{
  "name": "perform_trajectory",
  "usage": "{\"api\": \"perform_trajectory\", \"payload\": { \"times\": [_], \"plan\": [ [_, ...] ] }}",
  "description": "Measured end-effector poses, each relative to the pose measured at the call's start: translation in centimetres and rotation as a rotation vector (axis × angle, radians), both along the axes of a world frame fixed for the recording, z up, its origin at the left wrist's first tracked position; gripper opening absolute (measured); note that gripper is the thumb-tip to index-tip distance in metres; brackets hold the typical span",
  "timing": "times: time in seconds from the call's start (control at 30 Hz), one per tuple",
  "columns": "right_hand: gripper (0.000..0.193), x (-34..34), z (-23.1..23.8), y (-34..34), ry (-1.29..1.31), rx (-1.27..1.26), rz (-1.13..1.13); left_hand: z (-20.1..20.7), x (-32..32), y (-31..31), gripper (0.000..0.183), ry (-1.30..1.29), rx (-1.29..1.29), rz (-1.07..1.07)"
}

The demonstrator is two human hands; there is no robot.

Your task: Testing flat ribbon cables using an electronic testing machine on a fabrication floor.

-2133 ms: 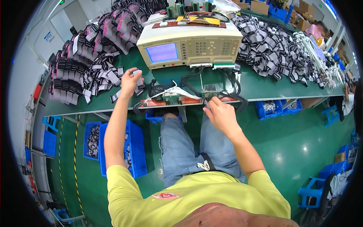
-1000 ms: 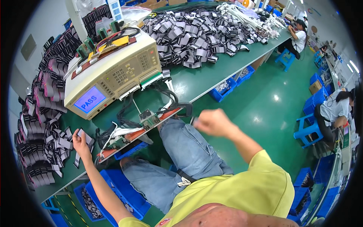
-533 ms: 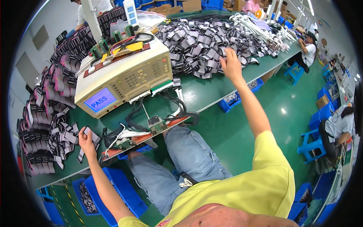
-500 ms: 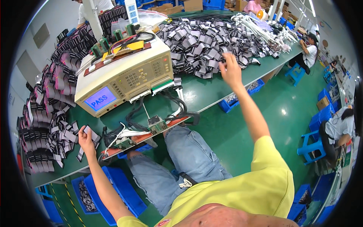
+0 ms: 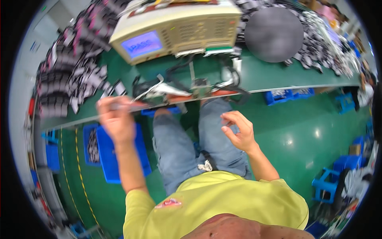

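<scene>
While the left hand is too smeared to tell if its fingers grip anything, the right hand hangs well short of the benchtop tester, fingers parted and empty. Loose ribbon cables lie left of the tester; probably light and floppy, so I'd pinch the stiffer ends.

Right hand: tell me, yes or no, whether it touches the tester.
No; the right hand is by the shorts, apart from the tester.

Bright light glares off the green floor, blur smears the left hand, and edges bend
</scene>
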State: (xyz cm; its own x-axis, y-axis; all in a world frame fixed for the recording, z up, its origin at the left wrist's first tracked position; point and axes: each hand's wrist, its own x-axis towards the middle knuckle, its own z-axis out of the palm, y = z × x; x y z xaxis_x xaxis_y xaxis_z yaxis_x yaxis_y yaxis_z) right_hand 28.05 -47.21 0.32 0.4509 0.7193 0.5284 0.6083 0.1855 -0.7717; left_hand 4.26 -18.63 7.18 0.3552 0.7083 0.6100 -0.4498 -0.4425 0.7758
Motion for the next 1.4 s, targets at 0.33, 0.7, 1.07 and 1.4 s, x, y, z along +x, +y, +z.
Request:
{"api": "perform_trajectory", "payload": {
  "times": [0.33, 0.7, 1.07, 1.4],
  "plan": [
    [0.027, -3.3, 1.3, 4.7, 0.576, -0.013, 0.464, -8.4, 5.0, -9.5, 0.037, -0.193, -0.611, -0.4],
    [0.017, -0.7, 0.0, 3.6, 0.451, -0.024, 0.197, -9.1, 4.3, -9.6, 0.029, 0.237, -0.315, -0.334],
    [0.026, -0.7, 0.9, 6.4, 0.027, 0.037, -0.164, -7.9, 6.7, -8.2, 0.024, 0.277, -0.166, -0.117],
    [0.021, -0.6, 1.3, 6.9, 0.104, 0.052, -0.159, -8.2, 7.2, -8.1, 0.027, 0.288, -0.227, -0.07]
  ]
}}
